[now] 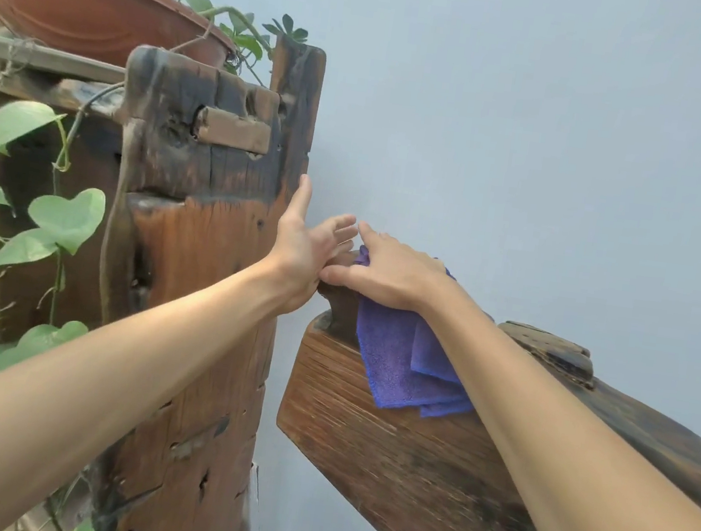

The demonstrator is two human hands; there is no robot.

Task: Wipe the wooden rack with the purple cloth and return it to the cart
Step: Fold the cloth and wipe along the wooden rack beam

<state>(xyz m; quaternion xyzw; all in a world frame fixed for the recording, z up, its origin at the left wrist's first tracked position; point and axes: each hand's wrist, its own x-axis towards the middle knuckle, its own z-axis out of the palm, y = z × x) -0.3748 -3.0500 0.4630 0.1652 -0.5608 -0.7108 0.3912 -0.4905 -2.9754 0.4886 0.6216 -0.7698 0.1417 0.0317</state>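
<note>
The wooden rack has a tall dark-stained side panel (200, 272) on the left and a lower slanted wooden part (394, 462) on the right. A folded purple cloth (403, 361) lies draped over the top of the lower part. My right hand (388, 270) presses flat on the cloth, fingers stretched toward the wall. My left hand (311, 246) is open, fingers straight, between the tall panel's edge and the top knob of the lower part, touching my right hand's thumb.
A terracotta planter (75, 6) sits on the rack's upper shelf at the top left. Green vine leaves (55, 222) hang down the left side. A plain pale blue wall (535, 133) stands close behind. A narrow gap separates the two wooden parts.
</note>
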